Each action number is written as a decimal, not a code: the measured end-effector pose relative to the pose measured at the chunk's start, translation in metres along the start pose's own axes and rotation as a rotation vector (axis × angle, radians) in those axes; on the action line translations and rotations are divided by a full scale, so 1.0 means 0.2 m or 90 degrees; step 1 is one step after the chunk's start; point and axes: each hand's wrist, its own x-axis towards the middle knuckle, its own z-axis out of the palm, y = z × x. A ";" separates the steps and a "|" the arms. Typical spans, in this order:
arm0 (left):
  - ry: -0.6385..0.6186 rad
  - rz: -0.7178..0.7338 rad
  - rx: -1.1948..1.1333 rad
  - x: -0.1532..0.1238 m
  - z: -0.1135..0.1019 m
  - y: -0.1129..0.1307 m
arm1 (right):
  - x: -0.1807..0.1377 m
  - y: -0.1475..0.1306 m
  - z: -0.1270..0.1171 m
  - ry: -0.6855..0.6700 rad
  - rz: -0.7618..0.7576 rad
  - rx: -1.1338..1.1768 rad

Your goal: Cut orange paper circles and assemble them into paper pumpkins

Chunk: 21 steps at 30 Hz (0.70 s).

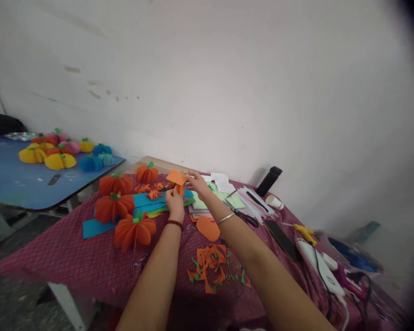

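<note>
Orange paper piece: near the centre of the frame, held up between the hands; its flat upper part (176,177) runs left to right, dipping slightly toward the right, with an orange flap hanging below. Whether this is one folded sheet or two pieces, I cannot tell.
Left hand (174,203): just below the paper, fingertips pinched together on the hanging flap.
Right hand (198,185): at the paper's right edge, so the paper lies to the left of its fingers; these are loosely spread, and whether they grip, I cannot tell.
Nearer hand: the left to the flap, the right to the upper part's right end.
Beneath and behind: blue paper sheets (148,201), with shredded orange scraps (155,194) to the left.
Paper pumpkins: four orange ones (114,208) left of the left hand.
Below the wrists: orange paper discs (208,228), then orange and green offcuts (210,264) at lower centre.
Right of the frame: black-handled scissors (245,217), phone (282,239), yellow-handled tool (305,233).
In the way: nothing visible between the fingers and the paper.
</note>
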 end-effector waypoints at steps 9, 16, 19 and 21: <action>-0.093 0.125 -0.021 -0.07 0.05 0.06 | -0.13 0.11 -0.19 -0.101 0.037 0.046; -0.293 0.212 0.024 -0.19 0.12 0.08 | -0.30 0.18 -0.41 -0.055 0.019 0.181; -0.424 0.123 -0.093 -0.28 0.11 0.13 | -0.40 0.21 -0.48 -0.017 0.031 0.214; -0.526 0.029 -0.210 -0.33 0.08 0.18 | -0.47 0.22 -0.52 -0.025 0.047 0.256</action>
